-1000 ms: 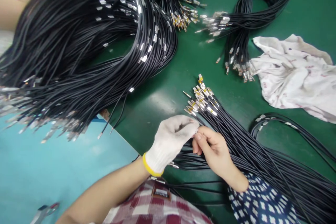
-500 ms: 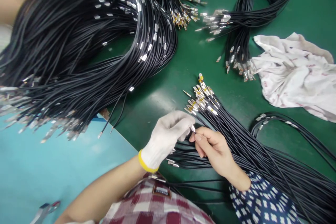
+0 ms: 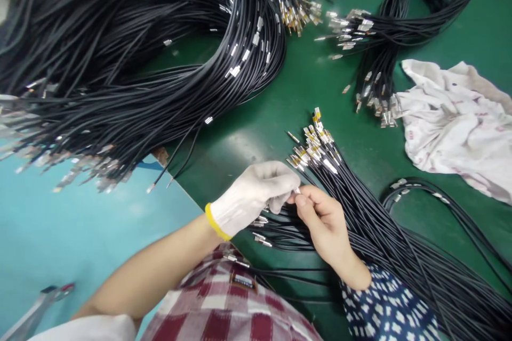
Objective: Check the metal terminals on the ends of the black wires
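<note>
My left hand [image 3: 258, 194], in a white knit glove with a yellow cuff, is closed in a pinch at a small silvery cable connector [image 3: 297, 191]. From the other side, my right hand [image 3: 322, 218], bare, pinches the same connector between thumb and fingers; their tips touch or nearly touch the glove. Most of the connector is hidden by the fingers. Beneath and behind both hands lies a bundle of black cables [image 3: 380, 229], its metal ends with yellow bits fanned out above my right hand. More cable ends [image 3: 262, 240] stick out below my left wrist.
A large coil of black cables [image 3: 168, 85] fills the upper left, its ends overhanging the green table [image 3: 224, 149]. Another looped bundle [image 3: 416, 21] lies at the upper right, near a crumpled white cloth [image 3: 456, 122]. A thin cable loop [image 3: 436, 197] rests at right.
The camera view has shifted slightly. My hands have come closer together, and less of the connector shows between them. The cables on the table lie as before.
</note>
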`<action>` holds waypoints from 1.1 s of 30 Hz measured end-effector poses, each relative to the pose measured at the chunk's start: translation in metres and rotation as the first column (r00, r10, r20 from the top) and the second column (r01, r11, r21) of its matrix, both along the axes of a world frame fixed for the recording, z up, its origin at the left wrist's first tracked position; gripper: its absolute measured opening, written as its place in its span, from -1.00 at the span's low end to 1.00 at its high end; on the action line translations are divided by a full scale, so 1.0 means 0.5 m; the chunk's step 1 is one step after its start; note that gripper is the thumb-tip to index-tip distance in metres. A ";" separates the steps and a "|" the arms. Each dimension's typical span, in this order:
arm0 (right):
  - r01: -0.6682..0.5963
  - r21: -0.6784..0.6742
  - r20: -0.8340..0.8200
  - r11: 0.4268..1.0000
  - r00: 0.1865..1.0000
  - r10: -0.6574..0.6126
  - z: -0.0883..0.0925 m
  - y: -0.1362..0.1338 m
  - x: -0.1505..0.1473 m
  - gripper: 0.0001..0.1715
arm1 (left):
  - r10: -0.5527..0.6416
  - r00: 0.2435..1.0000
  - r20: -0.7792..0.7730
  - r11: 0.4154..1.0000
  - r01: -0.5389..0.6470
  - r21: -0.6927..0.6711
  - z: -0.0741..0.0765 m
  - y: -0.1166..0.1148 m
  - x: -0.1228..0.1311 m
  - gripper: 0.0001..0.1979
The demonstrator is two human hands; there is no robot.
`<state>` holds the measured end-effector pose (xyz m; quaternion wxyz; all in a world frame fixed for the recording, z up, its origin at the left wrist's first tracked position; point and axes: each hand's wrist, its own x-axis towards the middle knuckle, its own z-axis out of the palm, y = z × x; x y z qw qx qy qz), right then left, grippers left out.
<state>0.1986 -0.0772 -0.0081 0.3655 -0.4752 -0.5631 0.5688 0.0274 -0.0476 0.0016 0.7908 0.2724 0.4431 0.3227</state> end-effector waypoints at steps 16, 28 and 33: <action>0.050 0.033 0.076 0.998 0.996 -0.052 0.002 0.002 -0.002 -0.62 | -0.038 0.999 0.012 0.998 0.039 -0.058 0.002 0.010 -0.001 -0.80; 0.044 0.055 0.083 0.998 0.995 -0.049 0.001 0.005 -0.003 -0.60 | -0.049 0.998 0.026 0.997 0.050 -0.059 -0.001 0.009 0.000 -0.78; -0.159 0.242 0.327 0.957 0.942 0.074 0.004 -0.004 0.002 -0.67 | 0.029 0.918 -0.395 0.982 0.047 0.182 0.014 -0.005 -0.007 -0.85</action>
